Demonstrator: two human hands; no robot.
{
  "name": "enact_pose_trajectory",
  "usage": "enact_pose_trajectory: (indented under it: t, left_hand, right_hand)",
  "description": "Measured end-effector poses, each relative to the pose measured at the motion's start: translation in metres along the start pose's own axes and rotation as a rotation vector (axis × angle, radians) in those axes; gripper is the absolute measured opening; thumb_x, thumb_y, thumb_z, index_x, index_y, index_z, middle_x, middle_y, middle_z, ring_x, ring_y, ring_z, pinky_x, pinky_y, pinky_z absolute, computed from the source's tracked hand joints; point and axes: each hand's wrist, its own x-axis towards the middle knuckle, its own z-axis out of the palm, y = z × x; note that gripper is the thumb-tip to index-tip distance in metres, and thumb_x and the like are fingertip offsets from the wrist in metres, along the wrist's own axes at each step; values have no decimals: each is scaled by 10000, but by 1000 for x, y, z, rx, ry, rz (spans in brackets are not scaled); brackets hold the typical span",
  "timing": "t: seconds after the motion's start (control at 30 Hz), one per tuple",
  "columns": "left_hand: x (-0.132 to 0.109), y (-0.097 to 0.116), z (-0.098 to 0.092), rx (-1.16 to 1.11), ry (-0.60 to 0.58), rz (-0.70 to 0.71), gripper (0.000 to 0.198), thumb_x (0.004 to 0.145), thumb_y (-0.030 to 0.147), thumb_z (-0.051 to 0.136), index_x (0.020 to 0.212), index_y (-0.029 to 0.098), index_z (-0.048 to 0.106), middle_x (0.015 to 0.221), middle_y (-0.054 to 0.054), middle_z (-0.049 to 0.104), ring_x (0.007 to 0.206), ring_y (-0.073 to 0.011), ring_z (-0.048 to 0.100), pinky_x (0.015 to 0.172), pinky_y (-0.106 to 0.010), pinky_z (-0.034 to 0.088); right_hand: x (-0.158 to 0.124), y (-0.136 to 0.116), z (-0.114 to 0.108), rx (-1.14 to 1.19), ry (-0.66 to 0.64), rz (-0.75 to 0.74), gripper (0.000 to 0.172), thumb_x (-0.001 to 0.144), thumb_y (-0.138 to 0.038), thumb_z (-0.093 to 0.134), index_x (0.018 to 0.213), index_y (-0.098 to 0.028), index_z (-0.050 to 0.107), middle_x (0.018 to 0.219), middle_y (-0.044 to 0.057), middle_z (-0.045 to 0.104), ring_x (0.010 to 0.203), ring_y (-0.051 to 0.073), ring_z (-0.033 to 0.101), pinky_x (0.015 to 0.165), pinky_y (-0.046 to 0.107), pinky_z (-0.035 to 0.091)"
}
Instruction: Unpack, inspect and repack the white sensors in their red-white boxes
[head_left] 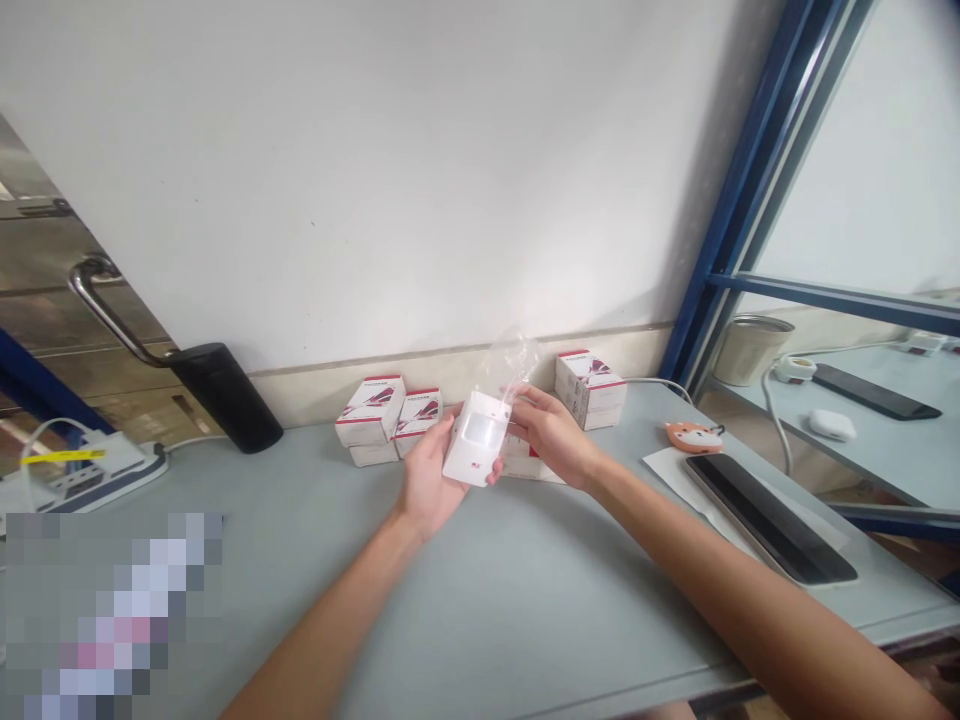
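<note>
A white motion sensor (478, 438) with a round-cornered lens panel and a small red mark sits in my left hand (429, 478), which cups it from below and behind. A clear plastic bag (514, 358) rises from its top edge. My right hand (551, 436) reaches in from the right, with its fingers pinching the bag at the sensor's upper corner. Behind my hands, several white boxes with red trim (370, 412) stand stacked against the wall, and another stack (590, 388) stands to the right.
My arms rest over a pale grey-blue table (525, 610). On its right lie a black tablet (772, 518) on white paper and an orange fox-shaped case (694, 436). A black cylinder (225, 395) stands by a metal door handle (97, 300). A power strip (90, 470) sits at the left.
</note>
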Motion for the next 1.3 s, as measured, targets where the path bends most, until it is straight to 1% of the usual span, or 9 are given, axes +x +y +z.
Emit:
enact_pose_trajectory:
  t: [0.23, 0.4, 0.53, 0.73, 0.83, 0.93, 1.07, 1.2, 1.3]
  left_hand:
    - [0, -10, -1, 153, 80, 97, 298, 931, 438, 708, 1102, 243, 562, 1049, -30, 711, 844, -204, 715, 715, -319, 529]
    - [3, -25, -9, 315, 12, 112, 397, 890, 450, 769, 1191, 244, 612, 1063, -34, 715, 877, -183, 670, 738, -284, 487]
    - [7, -33, -15, 393, -51, 125, 506, 857, 433, 816, 1291, 249, 632, 1157, -80, 737, 1052, -255, 679, 873, -333, 503]
    - [13, -26, -23, 698, 124, 338, 364, 776, 220, 827, 1129, 295, 774, 1309, -63, 691, 1309, -317, 548, 1121, -415, 412]
    - [16, -20, -28, 888, 156, 415, 263, 782, 203, 799, 1029, 289, 809, 1204, -76, 693, 1249, -321, 530, 1117, -426, 402]
    - [16, -17, -34, 964, 106, 368, 168, 825, 239, 768, 989, 252, 803, 1056, -93, 681, 1059, -299, 572, 1017, -414, 449]
    - [12, -17, -40, 1061, -12, 293, 230, 839, 220, 763, 1065, 257, 784, 1165, -100, 692, 1064, -296, 600, 1036, -418, 428]
    - [8, -14, -37, 966, 60, 242, 352, 793, 213, 814, 1140, 236, 761, 1091, -87, 699, 992, -273, 612, 956, -386, 467]
    - [10, -14, -33, 799, 73, 197, 433, 853, 309, 797, 1271, 237, 707, 1205, -98, 711, 1134, -286, 635, 988, -380, 484]
  right_hand:
    - [-5, -21, -6, 18, -257, 23, 532, 932, -551, 662, 1397, -293, 653, 1232, 84, 756, 1199, 336, 676, 1031, 509, 526]
    - [-11, -15, -13, -249, -193, -116, 635, 925, -511, 753, 1483, -275, 563, 1281, 91, 726, 1150, 286, 681, 991, 447, 553]
    - [-14, -11, -18, -461, -194, -233, 543, 919, -423, 757, 1417, -259, 617, 1256, 79, 728, 1103, 267, 674, 963, 416, 537]
    - [-16, -11, -15, -569, -122, -194, 538, 845, -413, 828, 1340, -275, 666, 1252, 68, 731, 1101, 284, 662, 979, 425, 500]
    - [-13, -6, -16, -515, -108, -171, 584, 838, -421, 837, 1370, -276, 644, 1279, 73, 728, 1137, 283, 657, 1008, 427, 492]
    - [-8, -1, -21, -489, -126, -122, 575, 841, -412, 829, 1366, -261, 648, 1221, 72, 746, 1101, 278, 673, 994, 425, 502]
    - [-5, 7, -29, -623, -233, -88, 450, 861, -417, 794, 1267, -247, 701, 1111, 55, 766, 995, 275, 687, 890, 398, 516]
    - [-4, 15, -33, -748, -268, -103, 341, 897, -445, 745, 1167, -237, 738, 1023, 49, 768, 919, 257, 673, 826, 377, 503]
    - [-5, 19, -31, -759, -317, -120, 285, 899, -441, 743, 1105, -244, 756, 1022, 43, 770, 916, 252, 668, 826, 371, 507]
